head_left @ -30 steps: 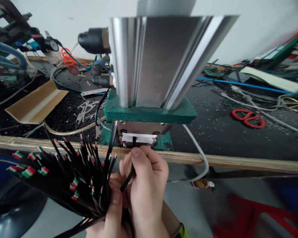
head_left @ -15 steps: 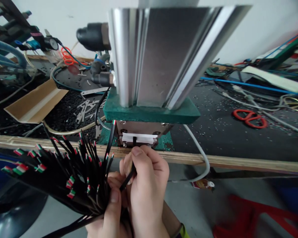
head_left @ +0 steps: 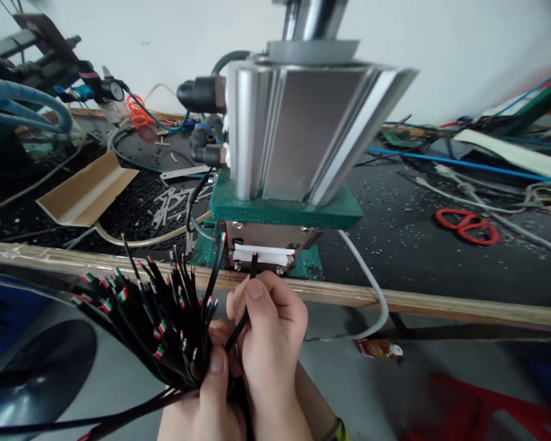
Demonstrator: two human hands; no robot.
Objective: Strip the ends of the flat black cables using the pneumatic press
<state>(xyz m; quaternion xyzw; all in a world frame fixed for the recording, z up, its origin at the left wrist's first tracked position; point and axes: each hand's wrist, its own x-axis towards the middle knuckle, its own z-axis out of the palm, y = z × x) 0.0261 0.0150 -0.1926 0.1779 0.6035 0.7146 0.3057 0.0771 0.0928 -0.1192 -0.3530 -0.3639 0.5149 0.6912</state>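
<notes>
My right hand pinches a single black cable between thumb and fingers, its stripped tip just in front of the white slot under the machine. The machine is a ribbed aluminium cylinder on a green plate at the bench edge. My left hand is closed around a fanned bundle of black cables with red, white and green ends, held low and left of the right hand.
A wooden strip edges the black bench. Red scissors lie at the right among loose wires. A cardboard piece, white wire offcuts and blue hoses sit at the left. A white cord hangs over the edge.
The cable's tip has come out of the slot and now shows just in front of it. The view has pulled back and tilted, so the machine looks smaller and the bundle sits further right.
</notes>
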